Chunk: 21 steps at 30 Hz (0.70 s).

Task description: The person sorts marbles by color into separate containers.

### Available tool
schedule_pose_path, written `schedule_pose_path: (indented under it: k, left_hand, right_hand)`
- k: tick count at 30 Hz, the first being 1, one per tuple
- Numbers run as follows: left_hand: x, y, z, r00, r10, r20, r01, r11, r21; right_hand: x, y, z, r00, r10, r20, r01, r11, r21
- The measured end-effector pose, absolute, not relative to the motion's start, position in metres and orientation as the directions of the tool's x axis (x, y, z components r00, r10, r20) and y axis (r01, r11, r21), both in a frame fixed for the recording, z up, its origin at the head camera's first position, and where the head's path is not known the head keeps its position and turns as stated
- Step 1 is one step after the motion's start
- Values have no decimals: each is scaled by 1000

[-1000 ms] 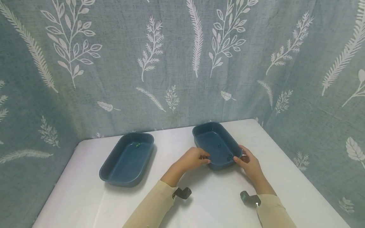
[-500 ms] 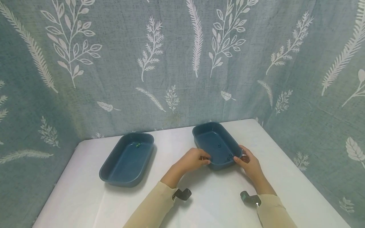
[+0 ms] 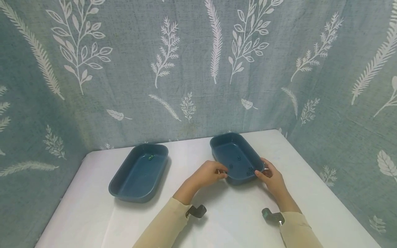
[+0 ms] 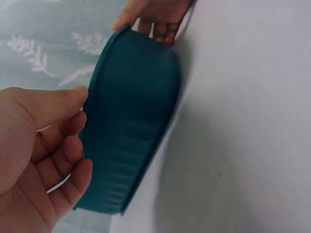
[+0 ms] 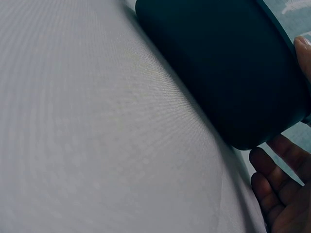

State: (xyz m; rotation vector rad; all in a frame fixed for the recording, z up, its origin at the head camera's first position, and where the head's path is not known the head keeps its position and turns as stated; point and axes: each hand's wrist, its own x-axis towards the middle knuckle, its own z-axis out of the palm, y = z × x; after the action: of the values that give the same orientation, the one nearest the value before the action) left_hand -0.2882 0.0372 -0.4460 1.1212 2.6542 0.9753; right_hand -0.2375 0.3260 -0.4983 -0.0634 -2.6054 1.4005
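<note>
In the head view a deep blue-teal tray stands at the right, turned at an angle. My left hand is at its near left rim, index finger and thumb curled about the edge. From the left wrist, the left thumb reaches to the rim with the other fingers bent below it. My right hand grips the near right corner, thumb over the rim and fingers against the outer wall. Several small dark rings lie in that corner, another ring farther back, and a small dark piece near the left fingertips.
A second, matching tray stands to the left with small green pieces at its far end. Both rest on a white-covered table. A leaf-patterned curtain closes off the back and sides.
My left hand has drawn back very slightly to the left, and a small dark piece now shows in the tray beside its fingertips. The right hand keeps its hold on the corner.
</note>
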Motion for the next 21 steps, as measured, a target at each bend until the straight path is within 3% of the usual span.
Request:
schedule_pose_path:
  k: [21]
  left_hand:
    - [-263,-44,-419,-784,599,163,589,637,496]
  right_hand:
    - [-247,333,-489,-986,59,154,-89,595,-798]
